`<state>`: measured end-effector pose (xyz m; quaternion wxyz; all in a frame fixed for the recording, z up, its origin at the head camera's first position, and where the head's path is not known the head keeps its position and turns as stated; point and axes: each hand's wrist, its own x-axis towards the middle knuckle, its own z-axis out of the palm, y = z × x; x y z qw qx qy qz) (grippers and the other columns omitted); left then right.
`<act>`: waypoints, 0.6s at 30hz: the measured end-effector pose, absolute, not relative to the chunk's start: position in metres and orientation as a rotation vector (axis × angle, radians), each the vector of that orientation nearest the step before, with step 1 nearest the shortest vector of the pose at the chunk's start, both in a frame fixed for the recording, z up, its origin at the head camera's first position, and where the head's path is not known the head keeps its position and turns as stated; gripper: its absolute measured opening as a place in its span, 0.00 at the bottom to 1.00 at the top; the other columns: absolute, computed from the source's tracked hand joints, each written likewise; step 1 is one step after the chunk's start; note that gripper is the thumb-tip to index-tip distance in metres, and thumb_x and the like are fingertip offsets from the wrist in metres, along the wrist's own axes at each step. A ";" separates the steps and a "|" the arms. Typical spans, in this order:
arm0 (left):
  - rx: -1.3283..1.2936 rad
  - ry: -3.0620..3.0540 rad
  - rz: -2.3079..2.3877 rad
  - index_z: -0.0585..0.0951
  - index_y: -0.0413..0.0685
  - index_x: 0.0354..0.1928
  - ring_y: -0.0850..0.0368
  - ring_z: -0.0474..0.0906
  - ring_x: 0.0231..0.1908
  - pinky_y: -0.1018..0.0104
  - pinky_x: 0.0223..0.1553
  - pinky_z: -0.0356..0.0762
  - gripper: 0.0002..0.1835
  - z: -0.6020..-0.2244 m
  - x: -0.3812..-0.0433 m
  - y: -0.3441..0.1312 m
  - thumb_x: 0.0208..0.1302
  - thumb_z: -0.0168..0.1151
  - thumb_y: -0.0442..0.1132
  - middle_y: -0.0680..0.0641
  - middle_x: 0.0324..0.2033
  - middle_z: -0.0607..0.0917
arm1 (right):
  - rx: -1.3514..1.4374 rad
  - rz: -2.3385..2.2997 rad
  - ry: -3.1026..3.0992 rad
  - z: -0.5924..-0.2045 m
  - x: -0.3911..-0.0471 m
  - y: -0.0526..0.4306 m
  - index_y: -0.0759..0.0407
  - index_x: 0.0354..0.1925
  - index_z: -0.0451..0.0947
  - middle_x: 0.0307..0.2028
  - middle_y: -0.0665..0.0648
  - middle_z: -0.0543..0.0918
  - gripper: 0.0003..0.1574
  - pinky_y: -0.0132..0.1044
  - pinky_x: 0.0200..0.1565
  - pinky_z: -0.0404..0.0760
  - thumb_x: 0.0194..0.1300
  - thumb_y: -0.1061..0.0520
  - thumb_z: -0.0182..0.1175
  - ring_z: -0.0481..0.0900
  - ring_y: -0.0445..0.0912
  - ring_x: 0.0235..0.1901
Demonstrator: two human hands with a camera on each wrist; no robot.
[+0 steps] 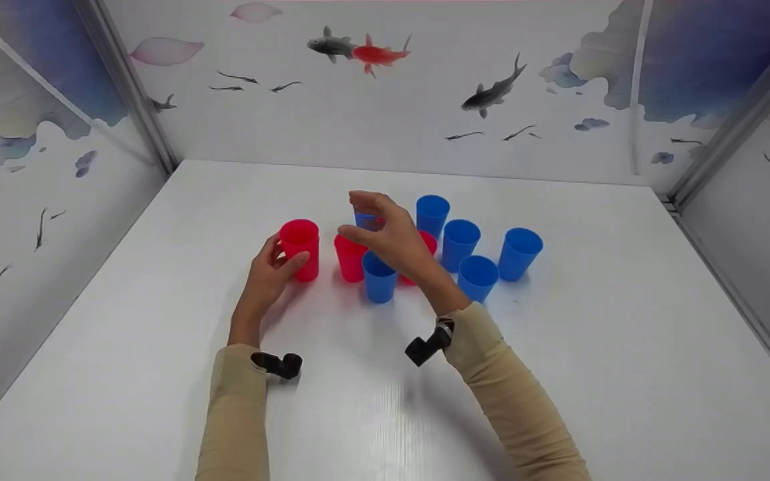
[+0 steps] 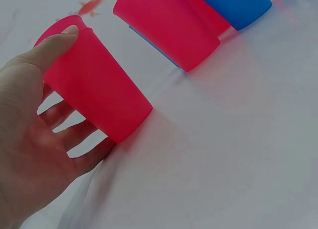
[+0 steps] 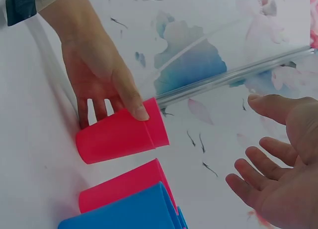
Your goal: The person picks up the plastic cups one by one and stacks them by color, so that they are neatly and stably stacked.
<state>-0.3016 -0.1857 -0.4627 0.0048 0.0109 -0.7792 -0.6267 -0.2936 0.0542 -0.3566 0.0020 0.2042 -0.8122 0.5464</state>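
My left hand (image 1: 267, 284) grips a red plastic cup (image 1: 299, 254) standing at the left of the group. In the left wrist view a second rim shows at the top of this red cup (image 2: 99, 85), so two appear nested. The thumb lies near the rim and the fingers are around the far side. My right hand (image 1: 395, 240) hovers over the other cups, fingers spread and holding nothing. Beneath it stand a red cup (image 1: 350, 259) and a blue cup (image 1: 379, 280). Another red cup (image 1: 428, 242) and a blue cup (image 1: 362, 219) are partly hidden by this hand.
Several more blue cups (image 1: 460, 246) stand upright to the right, the outermost blue cup (image 1: 521, 255) a little apart. The white table (image 1: 331, 414) is enclosed by white panels (image 1: 385, 127) printed with fish and petals.
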 end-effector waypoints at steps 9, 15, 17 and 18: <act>0.053 -2.441 -1.976 0.54 0.56 0.78 0.49 0.63 0.72 0.53 0.69 0.72 0.52 -0.463 -0.302 -0.186 0.58 0.69 0.63 0.48 0.73 0.67 | 0.492 1.748 -2.499 -0.370 -0.293 0.099 0.50 0.70 0.68 0.66 0.55 0.76 0.40 0.45 0.61 0.81 0.63 0.49 0.70 0.74 0.52 0.66; 0.037 -2.425 -1.984 0.55 0.54 0.78 0.48 0.64 0.72 0.53 0.69 0.72 0.50 -0.463 -0.302 -0.187 0.60 0.69 0.61 0.47 0.73 0.68 | 0.430 1.759 -2.463 -0.376 -0.299 0.116 0.50 0.69 0.68 0.67 0.55 0.75 0.40 0.46 0.64 0.78 0.63 0.48 0.70 0.73 0.53 0.67; 0.033 -2.424 -1.980 0.56 0.55 0.77 0.49 0.65 0.71 0.54 0.69 0.73 0.49 -0.463 -0.302 -0.187 0.60 0.69 0.61 0.47 0.72 0.68 | 0.408 1.752 -2.469 -0.376 -0.300 0.120 0.50 0.69 0.68 0.67 0.54 0.75 0.40 0.46 0.64 0.78 0.63 0.48 0.70 0.73 0.52 0.67; 0.032 -2.423 -1.979 0.56 0.55 0.77 0.49 0.66 0.71 0.54 0.68 0.73 0.49 -0.463 -0.301 -0.187 0.60 0.69 0.61 0.47 0.72 0.69 | 0.391 1.749 -2.477 -0.376 -0.300 0.121 0.50 0.69 0.68 0.67 0.54 0.75 0.40 0.46 0.64 0.79 0.63 0.47 0.70 0.73 0.51 0.67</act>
